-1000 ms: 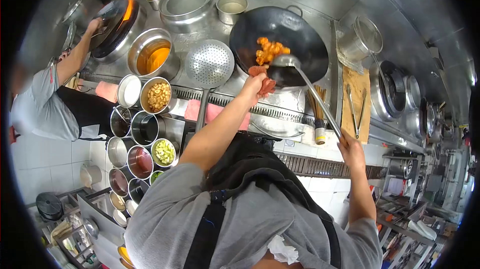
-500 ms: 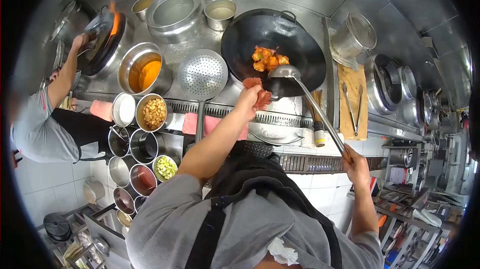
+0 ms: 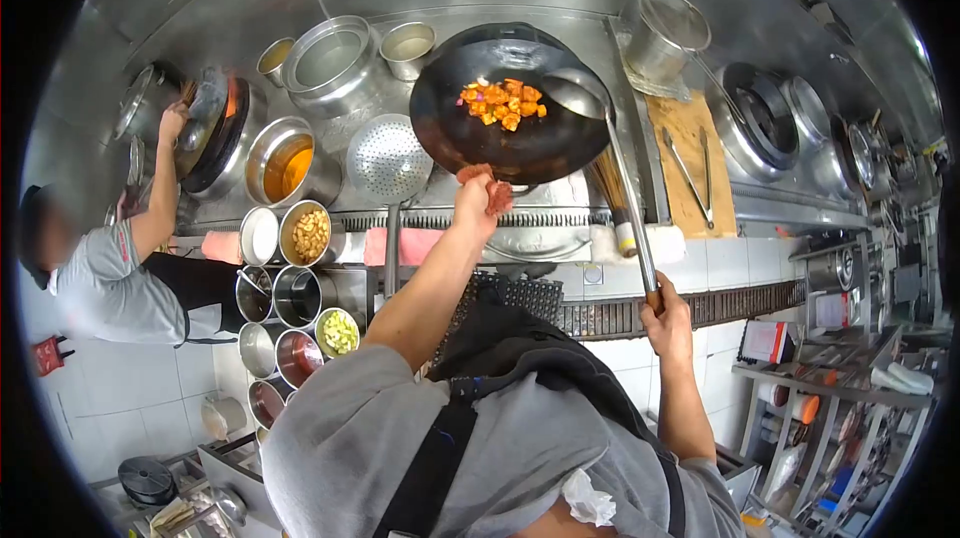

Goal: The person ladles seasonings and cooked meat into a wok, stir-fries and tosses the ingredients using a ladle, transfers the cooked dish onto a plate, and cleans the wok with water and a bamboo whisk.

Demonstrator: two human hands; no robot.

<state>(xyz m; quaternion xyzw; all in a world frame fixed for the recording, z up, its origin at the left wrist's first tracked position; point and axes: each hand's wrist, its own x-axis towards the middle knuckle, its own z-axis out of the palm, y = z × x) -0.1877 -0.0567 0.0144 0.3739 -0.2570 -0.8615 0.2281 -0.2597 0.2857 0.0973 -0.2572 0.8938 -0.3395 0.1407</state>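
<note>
My left hand point(image 3: 474, 210) is closed around a reddish cloth point(image 3: 498, 200) at the near rim of a big black wok point(image 3: 460, 143). The handle under the cloth is hidden. Orange-red glazed chunks of food point(image 3: 510, 106) lie in a loose heap in the wok. My right hand point(image 3: 668, 320) grips the wooden end of a long-handled ladle point(image 3: 626, 193). The ladle's bowl rests over the right side of the wok, beside the food. Left of the wok lies a round perforated strainer point(image 3: 389, 156), its handle pointing toward me.
Pots, including one with orange liquid point(image 3: 292, 173), stand left. Bowls of nuts point(image 3: 308, 234) and chopped greens point(image 3: 338, 333) are nearer. Tongs point(image 3: 690, 178) lie on a tan board point(image 3: 668, 118) at right. A co-worker point(image 3: 125, 258) works at another wok with a flame on the far left.
The wok has shifted and tilted in my left hand, and the food is more spread out. The ladle's bowl has moved up and away from the food. My head view has turned slightly.
</note>
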